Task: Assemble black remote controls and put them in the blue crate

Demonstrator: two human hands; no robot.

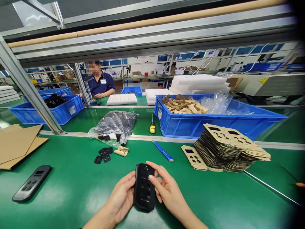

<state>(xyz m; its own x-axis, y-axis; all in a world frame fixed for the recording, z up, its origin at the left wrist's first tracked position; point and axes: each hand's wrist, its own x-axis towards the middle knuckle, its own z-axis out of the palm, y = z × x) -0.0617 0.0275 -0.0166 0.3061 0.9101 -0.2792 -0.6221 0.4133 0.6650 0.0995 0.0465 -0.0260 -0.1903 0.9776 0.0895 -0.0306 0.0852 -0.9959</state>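
Both of my hands hold a black remote-control casing [144, 187] upright over the green mat near the front edge. My left hand [122, 197] grips its left side with curled fingers. My right hand [166, 189] wraps its right side, thumb pressed on the front face. Small black rubber keypads [104, 154] lie just beyond, beside a curled tan backing strip [122, 150]. A second black casing [31, 183] lies flat at the left.
A stack of tan-backed black overlays [232, 148] sits at right, one loose sheet [193, 157] beside it. A blue pen tool [163, 151], yellow-handled screwdriver [152, 126], plastic bag [115, 124], cardboard [16, 143], blue bins [214, 122]. A person in dark blue [101, 84] sits opposite.
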